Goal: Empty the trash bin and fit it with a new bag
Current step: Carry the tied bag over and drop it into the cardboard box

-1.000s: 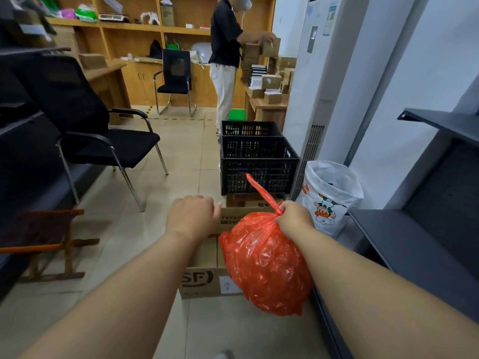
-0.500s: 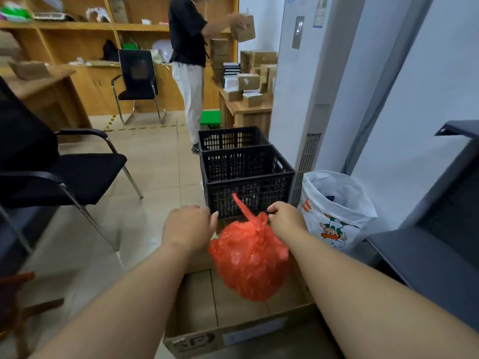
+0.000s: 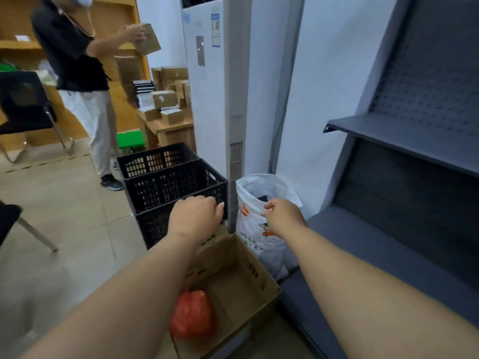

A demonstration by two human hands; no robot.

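Head view | red trash bag (image 3: pixel 191 316) lies inside cardboard box (image 3: pixel 241 286), likely parked for disposal | left hand (image 3: pixel 195 216) and right hand (image 3: pixel 283 215) empty, fingers loosely curled, above box

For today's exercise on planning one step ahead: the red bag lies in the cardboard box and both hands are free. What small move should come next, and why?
Probably move the right hand on to the rim of the white bag beside the black crate. The red bag already lies in the cardboard box, neither hand holds anything, and the right hand hovers at that bag's mouth.
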